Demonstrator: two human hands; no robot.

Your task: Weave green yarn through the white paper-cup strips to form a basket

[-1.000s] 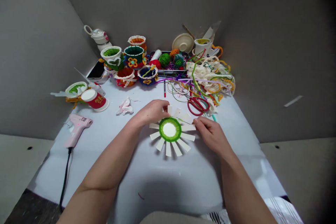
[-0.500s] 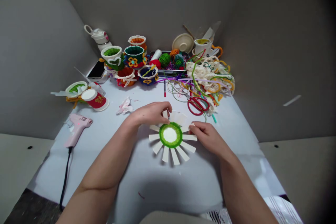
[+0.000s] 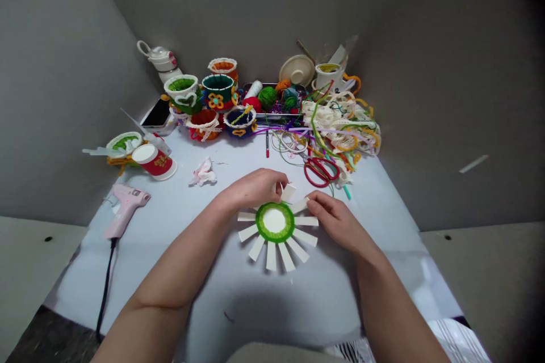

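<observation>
A cut-open paper cup (image 3: 275,222) lies flat on the white table (image 3: 221,289), its white strips fanned out like sun rays around a ring of green yarn. My left hand (image 3: 255,187) is closed on one of the far strips, bending it up. At the right side of the cup, my right hand (image 3: 334,217) pinches a thin green yarn strand against a strip. Both forearms reach in from the near edge.
Red-handled scissors (image 3: 320,171) lie just beyond the cup. A tangle of cords and pipe cleaners (image 3: 340,119) fills the back right. Several decorated yarn cups (image 3: 217,93) and yarn balls (image 3: 267,96) stand at the back. A pink glue gun (image 3: 125,207), red paper cup (image 3: 153,160), phone (image 3: 156,113) sit left.
The cup has slid slightly toward me. My left hand shifted right onto a far strip and lifted it. My right hand moved left and closer to the green ring.
</observation>
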